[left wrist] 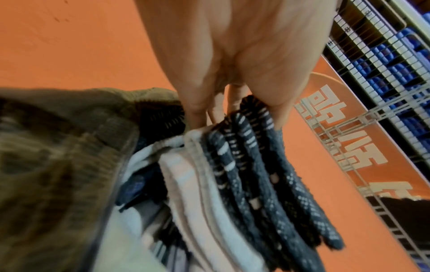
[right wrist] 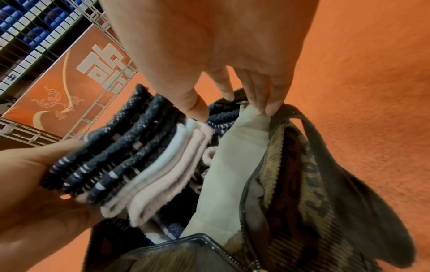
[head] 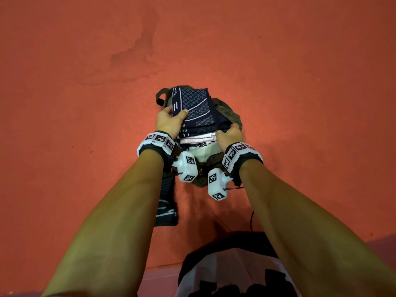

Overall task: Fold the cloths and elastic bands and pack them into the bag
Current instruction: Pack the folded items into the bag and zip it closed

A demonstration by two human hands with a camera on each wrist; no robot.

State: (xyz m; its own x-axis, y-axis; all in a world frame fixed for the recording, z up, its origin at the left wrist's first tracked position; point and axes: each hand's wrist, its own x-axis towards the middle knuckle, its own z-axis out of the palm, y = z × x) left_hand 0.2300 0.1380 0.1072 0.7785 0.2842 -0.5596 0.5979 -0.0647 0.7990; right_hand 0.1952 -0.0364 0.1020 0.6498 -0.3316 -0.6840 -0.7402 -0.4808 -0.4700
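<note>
A stack of folded cloths [head: 194, 110], navy patterned ones on top and pale pink ones below, stands half inside an olive-brown bag [head: 230, 113] on the red floor. My left hand [head: 169, 121] grips the stack's left side, thumb on the top cloth; the left wrist view shows the folded cloths [left wrist: 244, 174] pinched between thumb and fingers. My right hand [head: 230, 135] holds the bag's near right rim. In the right wrist view its fingers [right wrist: 267, 103] pinch the bag's rim and pale lining [right wrist: 232, 165], pulling the mouth wide beside the cloths [right wrist: 130, 165].
A dark strap or band [head: 166, 202] with white lines lies on the floor below my left forearm. A black cable [head: 251, 219] runs near my right forearm. Wire shelving with blue items [left wrist: 384, 55] and an orange sign stand beyond the bag. The red floor [head: 85, 82] spreads all around.
</note>
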